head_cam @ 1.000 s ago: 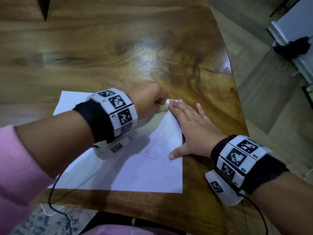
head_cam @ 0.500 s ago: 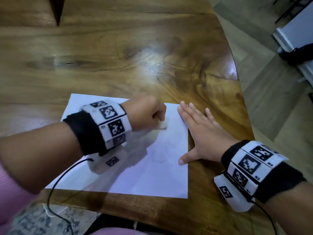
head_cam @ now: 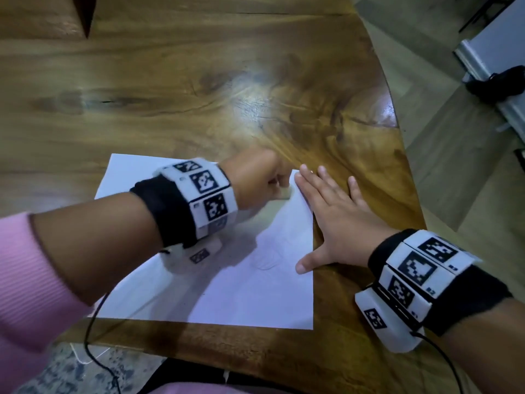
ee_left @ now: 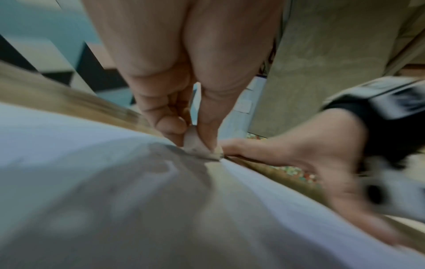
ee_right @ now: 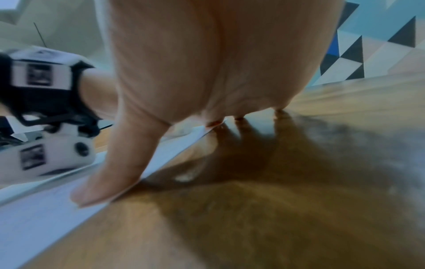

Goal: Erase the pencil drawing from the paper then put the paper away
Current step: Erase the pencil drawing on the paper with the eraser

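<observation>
Wooden counter (head_cam: 199,81): left hand (head_cam: 255,180) pinches eraser (head_cam: 284,193) on paper (head_cam: 255,294), right hand (head_cam: 335,220) flat, fingers straight, pinning its edge; hard rubbing near that corner could crease it.

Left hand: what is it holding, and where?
The left hand pinches a small white eraser by its upper part; the lower tip rubs the paper.

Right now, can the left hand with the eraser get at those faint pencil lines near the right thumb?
Probably yes. The left hand pinches the eraser near the paper's far right corner; bare paper lies between it and the faint lines. The right hand only pins the edge.
</observation>
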Demonstrator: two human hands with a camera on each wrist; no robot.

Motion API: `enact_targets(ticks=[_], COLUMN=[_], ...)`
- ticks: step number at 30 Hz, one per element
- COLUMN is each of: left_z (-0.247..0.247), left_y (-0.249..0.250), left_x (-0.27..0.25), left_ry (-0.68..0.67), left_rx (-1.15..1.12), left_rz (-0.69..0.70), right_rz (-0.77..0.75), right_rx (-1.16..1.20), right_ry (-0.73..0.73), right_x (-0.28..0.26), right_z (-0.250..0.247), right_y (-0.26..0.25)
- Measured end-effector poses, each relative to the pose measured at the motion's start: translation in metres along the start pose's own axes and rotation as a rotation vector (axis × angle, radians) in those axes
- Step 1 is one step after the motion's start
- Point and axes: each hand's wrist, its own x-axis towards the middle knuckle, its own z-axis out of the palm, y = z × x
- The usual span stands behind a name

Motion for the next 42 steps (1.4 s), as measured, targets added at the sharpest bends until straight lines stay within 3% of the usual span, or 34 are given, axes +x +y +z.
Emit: enact_targets(ticks=[2, 5, 7, 9, 12, 14, 19, 22, 24, 26, 29, 34, 39, 42], left_z=[0.0, 0.01, 0.013, 0.008, 0.0, 0.001, 0.018, 0.02, 0.014, 0.008, 0.011, 0.02, 0.009, 0.013], left_y=[0.001, 0.003, 0.002, 0.0, 0.0, 0.003, 0.002, -0.003, 0.0, 0.005, 0.009, 0.006, 0.006, 0.017], left_x=[0.004, -0.023, -0.034, -0.022, 0.01, 0.018, -0.036, -0.051, -0.034, -0.011, -0.007, -0.053, -0.017, -0.003], left_ry=[0.019, -0.194, -0.31, -0.275, -0.058, -0.008, -0.131, -0.239, -0.186, -0.098, -0.111, -0.364, -0.144, -0.132], left_rx=[0.014, 0.025, 0.006, 0.037, 0.061, 0.054, -0.03, -0.039, -0.003, 0.02, 0.012, -0.017, 0.051, 0.067], left_rz=[-0.016, 0.144, 0.176, 0.162, 0.057, 0.03, 0.188, 0.203, 0.208, 0.126, 0.125, 0.238, 0.159, 0.112], right_rz=[-0.003, -0.007, -0.005, -0.002, 0.005, 0.008, 0.007, 0.01, 0.009, 0.01, 0.015, 0.027, 0.022, 0.013], right_rx=[0.0, 0.014, 0.019, 0.011, -0.01, -0.021, 0.011, 0.012, 0.014, 0.012, 0.0, -0.004, 0.006, -0.012], right_ry=[-0.004, -0.005, -0.014, -0.02, -0.023, -0.03, -0.03, -0.032, -0.029, -0.024, -0.031, -0.04, -0.044, -0.046], right_x=[0.001, 0.001, 0.0, 0.0, 0.0, 0.001, 0.001, 0.0, 0.0, 0.0, 0.0, 0.0, 0.001, 0.001], right_z=[0.0, -0.002, -0.002, -0.002, -0.002, -0.003, -0.003, -0.003, -0.003, -0.003, -0.004, -0.003, -0.002, -0.002], right_y=[0.0, 0.001, 0.001, 0.0, -0.001, -0.002, -0.001, -0.001, -0.003, -0.003, -0.004, -0.004, -0.004, -0.002])
